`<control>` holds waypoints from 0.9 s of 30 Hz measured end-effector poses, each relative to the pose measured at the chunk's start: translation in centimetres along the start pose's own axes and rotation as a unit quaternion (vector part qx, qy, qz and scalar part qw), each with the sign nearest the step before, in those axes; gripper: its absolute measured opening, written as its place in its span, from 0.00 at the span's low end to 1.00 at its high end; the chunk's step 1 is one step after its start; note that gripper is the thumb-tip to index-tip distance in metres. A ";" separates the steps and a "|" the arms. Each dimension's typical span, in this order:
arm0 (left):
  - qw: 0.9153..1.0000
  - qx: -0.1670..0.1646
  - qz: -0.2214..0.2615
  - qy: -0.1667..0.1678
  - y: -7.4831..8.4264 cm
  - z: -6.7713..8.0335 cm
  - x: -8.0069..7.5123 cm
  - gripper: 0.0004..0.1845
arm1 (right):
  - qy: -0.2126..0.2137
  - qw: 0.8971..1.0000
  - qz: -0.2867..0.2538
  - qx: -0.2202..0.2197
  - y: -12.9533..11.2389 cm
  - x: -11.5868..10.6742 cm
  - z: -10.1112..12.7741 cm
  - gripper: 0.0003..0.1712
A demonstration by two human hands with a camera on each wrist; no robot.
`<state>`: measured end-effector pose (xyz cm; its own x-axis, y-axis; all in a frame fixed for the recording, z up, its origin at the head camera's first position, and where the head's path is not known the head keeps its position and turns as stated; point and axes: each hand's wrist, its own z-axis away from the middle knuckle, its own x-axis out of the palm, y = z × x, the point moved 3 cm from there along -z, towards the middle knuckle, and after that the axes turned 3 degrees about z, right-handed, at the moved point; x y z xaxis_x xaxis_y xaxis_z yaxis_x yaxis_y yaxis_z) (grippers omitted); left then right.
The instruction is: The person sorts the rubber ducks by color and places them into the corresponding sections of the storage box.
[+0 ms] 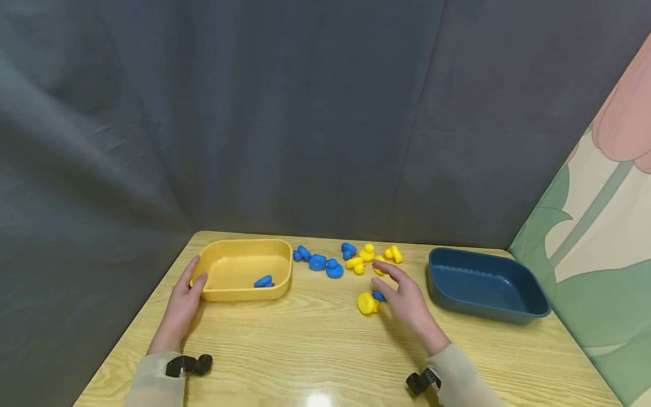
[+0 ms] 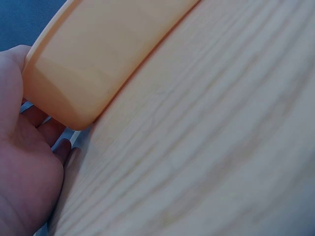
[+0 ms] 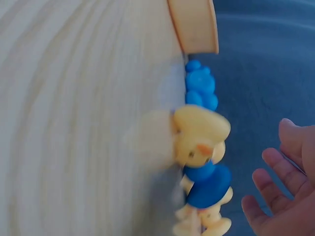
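My left hand [image 1: 184, 299] holds the left end of a yellow plastic tub [image 1: 239, 295], thumb at the near corner and fingers round the outer side. Inside the tub lies one blue rubber duck [image 1: 263, 281]. My right hand [image 1: 404, 294] hovers over the table with fingers spread and nothing in them. Close by its thumb are a yellow rubber duck [image 1: 366, 303], tipped over, and a blue duck [image 1: 378, 295] partly hidden by the hand. In the right wrist view the fingers [image 3: 280, 179] stand apart from the yellow duck [image 3: 199, 135].
Several blue ducks [image 1: 317, 262] lie just right of the yellow tub. Several yellow ducks [image 1: 366, 252] and another blue duck [image 1: 348, 250] are grouped toward the back edge. A dark blue tub [image 1: 488, 311] stands at the right. Behind the table hangs a grey curtain [image 1: 315, 124].
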<state>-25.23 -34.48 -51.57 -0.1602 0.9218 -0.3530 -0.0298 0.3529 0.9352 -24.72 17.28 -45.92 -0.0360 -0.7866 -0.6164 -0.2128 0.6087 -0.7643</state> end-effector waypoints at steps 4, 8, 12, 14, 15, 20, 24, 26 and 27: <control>1.000 -0.002 -0.001 0.000 0.1 0.0 0.1 0.41 | -0.015 1.000 -0.012 0.009 1.5 -0.6 0.4 0.30; 1.000 0.000 0.002 -0.001 0.1 0.0 0.1 0.41 | -0.032 0.999 -0.022 0.015 2.7 -0.9 0.6 0.31; 1.000 -0.003 0.003 -0.001 0.1 0.0 0.0 0.41 | -0.046 0.999 -0.023 0.007 3.4 -1.0 0.6 0.33; 1.000 -0.006 0.004 -0.001 0.0 0.0 0.0 0.41 | -0.050 0.999 -0.018 0.004 3.8 -1.0 0.6 0.34; 1.000 -0.006 0.004 -0.001 0.0 0.0 0.0 0.41 | -0.054 0.998 -0.014 0.000 4.0 -0.9 0.6 0.34; 1.000 -0.012 0.004 0.000 0.0 0.0 0.0 0.41 | -0.062 0.998 -0.003 0.013 4.6 -0.8 0.4 0.33; 1.000 -0.011 0.002 0.000 0.1 0.0 0.0 0.41 | -0.062 0.998 0.001 0.025 5.0 -0.8 0.3 0.32; 1.000 -0.008 0.002 0.000 0.1 0.0 0.0 0.41 | -0.062 0.998 0.004 0.027 5.1 -0.8 0.3 0.32; 1.000 -0.006 0.002 -0.001 0.1 0.0 0.0 0.41 | -0.061 0.998 0.005 0.029 5.2 -0.8 0.3 0.32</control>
<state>-25.26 -34.43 -51.51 -0.1590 0.9234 -0.3494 -0.0412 0.3474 0.9368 -25.54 21.07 -49.46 0.0829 -0.7638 -0.6401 -0.1564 0.6244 -0.7653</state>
